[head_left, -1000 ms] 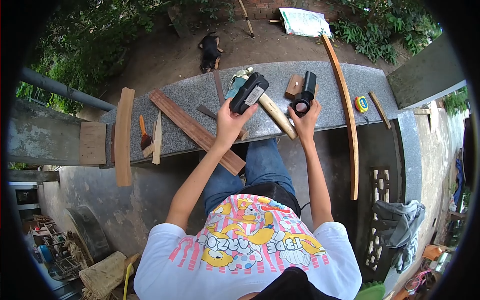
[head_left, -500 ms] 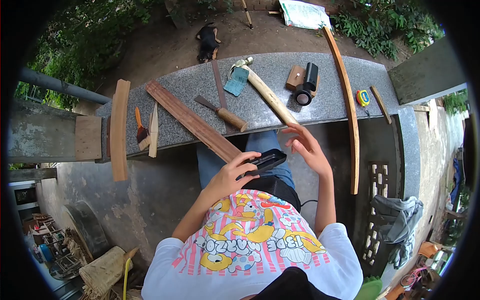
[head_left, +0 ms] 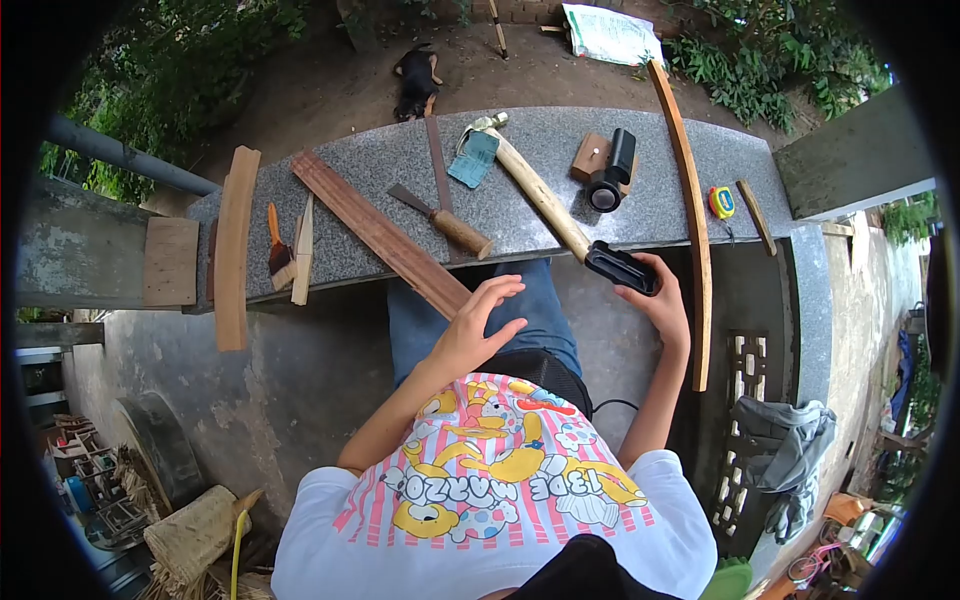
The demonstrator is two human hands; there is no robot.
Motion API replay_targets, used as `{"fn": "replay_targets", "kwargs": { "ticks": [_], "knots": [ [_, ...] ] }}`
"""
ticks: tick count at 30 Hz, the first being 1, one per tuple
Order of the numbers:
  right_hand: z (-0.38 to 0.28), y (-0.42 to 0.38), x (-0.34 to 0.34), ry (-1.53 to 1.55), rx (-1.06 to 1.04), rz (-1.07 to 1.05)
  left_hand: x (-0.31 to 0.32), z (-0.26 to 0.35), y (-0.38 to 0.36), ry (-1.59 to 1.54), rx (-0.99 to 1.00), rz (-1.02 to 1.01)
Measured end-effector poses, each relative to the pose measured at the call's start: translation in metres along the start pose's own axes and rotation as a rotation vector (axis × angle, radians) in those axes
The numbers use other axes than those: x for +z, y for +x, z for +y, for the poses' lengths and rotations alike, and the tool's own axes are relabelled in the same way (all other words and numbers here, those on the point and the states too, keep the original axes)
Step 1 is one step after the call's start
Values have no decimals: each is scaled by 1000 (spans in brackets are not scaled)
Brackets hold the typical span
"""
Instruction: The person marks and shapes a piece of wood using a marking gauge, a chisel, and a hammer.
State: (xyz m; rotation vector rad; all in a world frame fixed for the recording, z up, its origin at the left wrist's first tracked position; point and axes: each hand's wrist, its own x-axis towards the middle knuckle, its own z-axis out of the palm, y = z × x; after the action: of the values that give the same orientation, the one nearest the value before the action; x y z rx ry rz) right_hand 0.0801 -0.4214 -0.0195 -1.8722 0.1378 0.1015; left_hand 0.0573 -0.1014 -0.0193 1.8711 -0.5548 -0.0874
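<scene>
My right hand point(head_left: 664, 312) grips a black oblong case point(head_left: 620, 268) with a hollow inside, at the front edge of the stone bench. The case lies against the handle end of a hammer point(head_left: 540, 195). My left hand point(head_left: 478, 325) holds nothing, its fingers apart, beside the near end of a reddish plank point(head_left: 385, 235) that juts over the edge. Between plank and hammer lies a wood-handled chisel point(head_left: 455, 230). A blue-green piece of sheet point(head_left: 473, 160) rests by the hammer head. A black cylindrical device point(head_left: 613, 175) sits on a small wooden block point(head_left: 590, 150).
Long wood strips overhang the bench left point(head_left: 236, 250) and right point(head_left: 690, 215). A paintbrush point(head_left: 280, 250) lies at left, a yellow tape measure point(head_left: 721, 203) and short stick point(head_left: 756, 217) at right. A dog point(head_left: 416, 85) lies on the ground beyond. Grey cloth point(head_left: 785, 440) hangs at lower right.
The black case has passed from my left hand to my right and moved from my lap to the bench edge. My left hand has opened.
</scene>
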Motion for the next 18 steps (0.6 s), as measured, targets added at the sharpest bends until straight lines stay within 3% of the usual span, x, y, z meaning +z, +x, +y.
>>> {"fn": "replay_targets", "kwargs": {
  "ticks": [2,4,9,18],
  "knots": [
    [20,14,-13,-175,-64,144,-2,-4,4,-22,-171,-33],
    [41,31,-17,-239,-52,172,-1,-6,11,31,-83,-7],
    [58,65,-4,-382,-251,223,5,8,20,22,27,-83],
    [66,101,14,-541,-257,261,-5,-1,-21,-40,-122,-129]
  ]
}}
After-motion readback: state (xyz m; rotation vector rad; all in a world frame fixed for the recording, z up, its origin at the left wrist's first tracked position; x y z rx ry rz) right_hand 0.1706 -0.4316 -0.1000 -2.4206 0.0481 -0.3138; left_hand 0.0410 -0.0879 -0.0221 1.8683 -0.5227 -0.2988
